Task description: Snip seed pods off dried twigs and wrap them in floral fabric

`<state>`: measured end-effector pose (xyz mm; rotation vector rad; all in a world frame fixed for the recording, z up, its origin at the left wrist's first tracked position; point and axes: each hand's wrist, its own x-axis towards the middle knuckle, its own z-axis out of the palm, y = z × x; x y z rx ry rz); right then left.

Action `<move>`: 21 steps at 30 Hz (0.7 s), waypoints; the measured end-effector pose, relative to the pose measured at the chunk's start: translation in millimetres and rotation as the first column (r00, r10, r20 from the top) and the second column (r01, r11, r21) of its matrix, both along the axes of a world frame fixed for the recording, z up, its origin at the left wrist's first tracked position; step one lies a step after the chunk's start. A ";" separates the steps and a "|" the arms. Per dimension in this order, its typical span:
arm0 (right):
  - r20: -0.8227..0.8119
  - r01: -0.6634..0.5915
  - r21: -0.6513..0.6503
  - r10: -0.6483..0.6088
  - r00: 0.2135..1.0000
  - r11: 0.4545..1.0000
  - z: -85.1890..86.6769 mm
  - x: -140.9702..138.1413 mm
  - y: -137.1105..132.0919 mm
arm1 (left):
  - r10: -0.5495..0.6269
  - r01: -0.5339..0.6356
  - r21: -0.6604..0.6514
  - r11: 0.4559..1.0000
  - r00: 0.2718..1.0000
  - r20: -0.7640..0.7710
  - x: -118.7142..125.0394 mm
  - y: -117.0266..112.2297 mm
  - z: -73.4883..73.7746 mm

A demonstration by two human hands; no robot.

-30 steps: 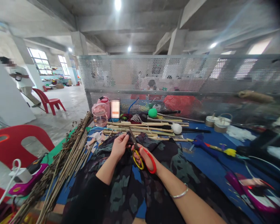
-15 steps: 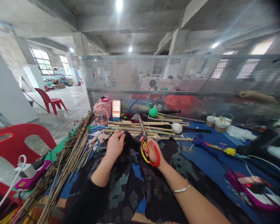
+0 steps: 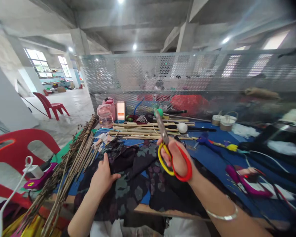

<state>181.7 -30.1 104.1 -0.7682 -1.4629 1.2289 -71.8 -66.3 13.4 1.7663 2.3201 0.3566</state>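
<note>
Scissors [image 3: 165,138] with one yellow and one red handle loop are in my right hand [image 3: 179,159], their blades together and pointing up and away above the cloth. On the table in front of me spreads a dark cloth [image 3: 138,191] with a grey-green and purple leaf pattern, partly bunched near its far edge. My left hand [image 3: 102,177] rests on the left part of this cloth, thumb and index finger stretched apart, with nothing seen in it. Whether its other fingers touch a fold of the cloth I cannot tell.
Bundled dry stalks [image 3: 71,161] lie along the left side. Beyond the cloth are bamboo sticks [image 3: 138,133], a white ball [image 3: 182,127], a green ball [image 3: 159,112] and a pink-lidded jug [image 3: 105,118]. A purple power strip [image 3: 251,184] lies right. A perforated metal screen [image 3: 138,75] stands behind.
My left hand has let go of the bunched cloth and moved nearer to me and left. My right hand has lifted the scissors away from the cloth, to the right.
</note>
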 end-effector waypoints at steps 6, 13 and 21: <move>0.047 0.085 -0.307 -0.074 0.996 0.948 -84.7 20.7 -47.2 | 0.097 -0.113 0.214 0.970 0.992 0.084 -18.9 29.3 24.2; -0.190 0.168 -0.460 -0.281 0.941 0.872 -115.7 27.9 -46.9 | -0.052 -0.684 0.349 0.640 0.416 0.908 -22.9 90.0 82.6; -0.200 0.177 -0.468 -0.299 0.933 0.866 -114.0 23.5 -57.4 | -0.343 -0.651 0.249 0.717 -0.020 0.939 48.9 171.8 103.1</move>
